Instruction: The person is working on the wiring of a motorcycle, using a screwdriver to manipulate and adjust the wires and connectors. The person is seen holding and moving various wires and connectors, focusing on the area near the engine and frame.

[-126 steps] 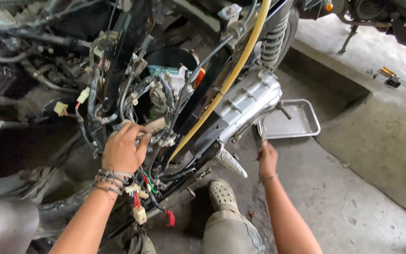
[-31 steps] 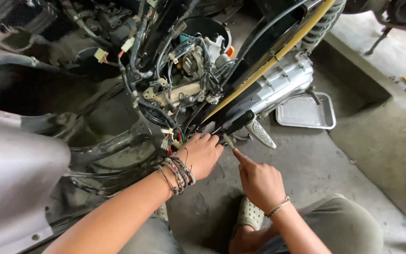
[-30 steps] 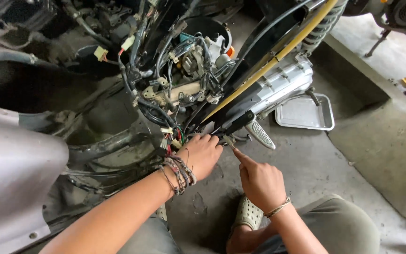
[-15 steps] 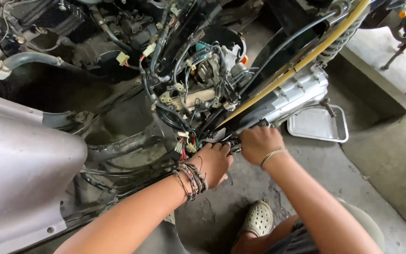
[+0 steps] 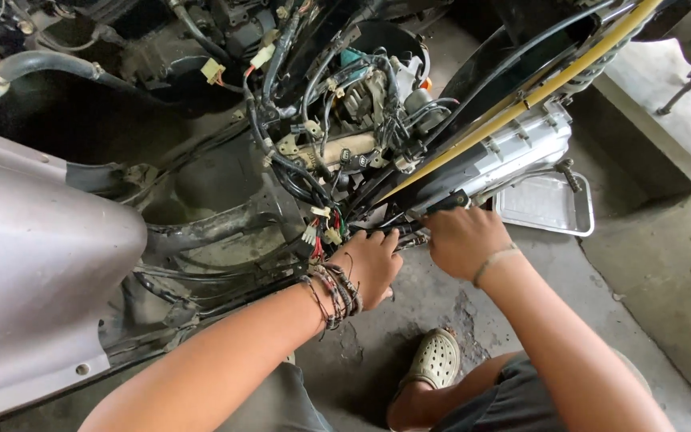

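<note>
Soft daylight, dim shadowed top left, sharp focus, slight edge distortion.

This is a motorbike repair workshop. A stripped scooter fills the view, its tangled wiring harness (image 5: 337, 144) bared at 12 o'clock and a grey body panel (image 5: 33, 272) at 9 o'clock. A metal parts tray (image 5: 581, 216) lies on the stained concrete floor (image 5: 649, 264) at 3 o'clock.

- left hand (image 5: 369, 268) reaches forward, fingers curled shut, knuckles up; forearm runs in from lower left; corded bracelets ring the wrist
- right hand (image 5: 459, 238) just beside it, fingers curled under; forearm enters from lower right; thin band at wrist
</note>
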